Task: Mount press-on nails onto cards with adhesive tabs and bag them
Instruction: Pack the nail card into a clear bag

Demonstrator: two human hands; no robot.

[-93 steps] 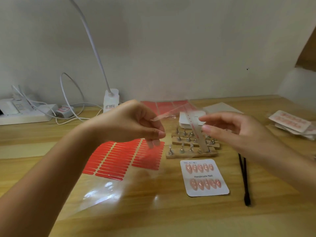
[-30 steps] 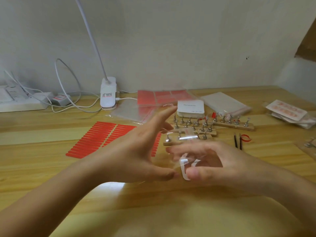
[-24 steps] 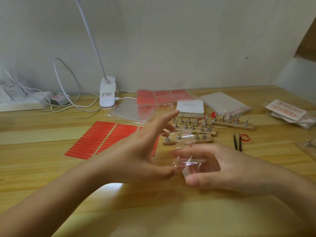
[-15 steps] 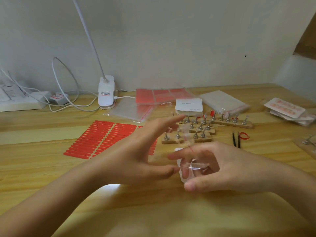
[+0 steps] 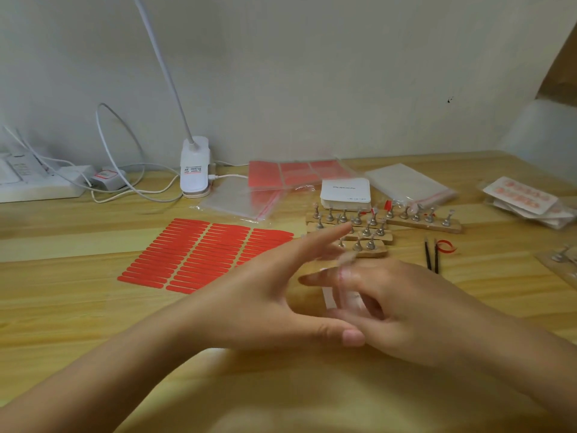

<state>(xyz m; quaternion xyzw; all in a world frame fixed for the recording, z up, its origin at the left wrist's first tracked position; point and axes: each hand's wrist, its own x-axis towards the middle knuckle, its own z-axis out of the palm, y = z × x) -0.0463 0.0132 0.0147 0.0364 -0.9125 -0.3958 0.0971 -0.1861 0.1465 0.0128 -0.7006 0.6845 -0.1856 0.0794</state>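
Above the wooden table [image 5: 78, 307], right hand [image 5: 402, 310] grip pinching upright clear strip [image 5: 342, 276], left hand [image 5: 265, 295] released.

Bare wooden tabletop [image 5: 62, 307] lies open to the left front, with room for a hand to pass in front of the red adhesive tab sheet [image 5: 199, 254]. Behind the two hands, wooden nail stands [image 5: 352, 228] with upright metal pegs crowd the middle, a card stack [image 5: 345, 190] and plastic bags [image 5: 409, 182] close behind them. Lamp base [image 5: 194, 167] and loose white cables [image 5: 125, 170] block the back left by the wall; two thin black tools [image 5: 431, 254] lie to the right.
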